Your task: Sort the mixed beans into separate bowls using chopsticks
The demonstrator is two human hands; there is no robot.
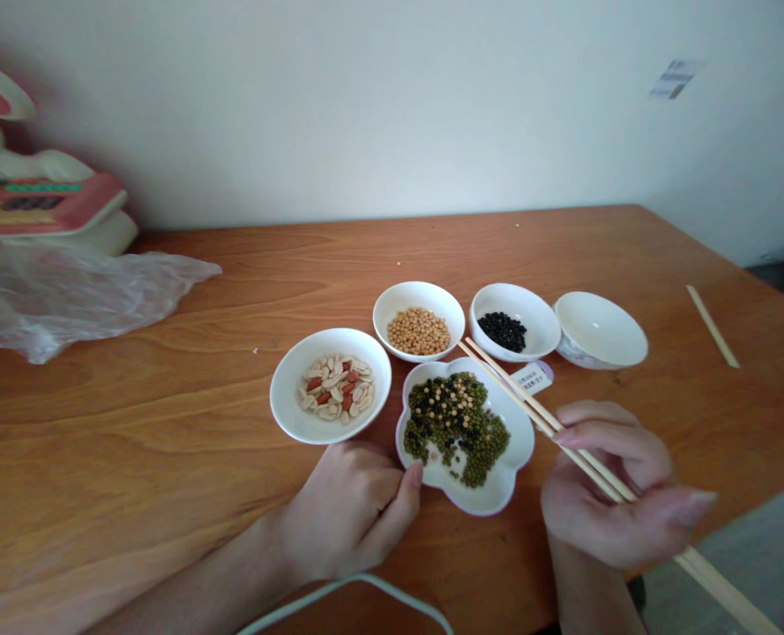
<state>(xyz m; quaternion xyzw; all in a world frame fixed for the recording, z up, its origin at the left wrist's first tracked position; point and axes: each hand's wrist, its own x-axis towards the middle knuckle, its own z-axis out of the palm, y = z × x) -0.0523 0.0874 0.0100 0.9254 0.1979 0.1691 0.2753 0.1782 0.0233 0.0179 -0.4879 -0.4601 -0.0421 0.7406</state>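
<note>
My right hand (613, 494) is closed round a pair of wooden chopsticks (530, 404), whose tips lie over the gap between the soybean bowl and the black-bean bowl. My left hand (355, 507) rests on the table in a loose fist, its thumb touching the rim of a flower-shaped white dish (490, 498) that holds mixed green, black and yellow beans. Behind this dish stand a bowl of yellow soybeans (419, 331) and a bowl of black beans (505, 331). A bowl of peanuts (331, 388) sits to the left.
An empty white bowl (600, 331) stands at the right of the row. A paper chopstick sleeve (713, 326) lies further right. Crumpled clear plastic (67, 295) and a pink-and-white object (34, 198) fill the far left. A pale cord (358, 586) hangs near me.
</note>
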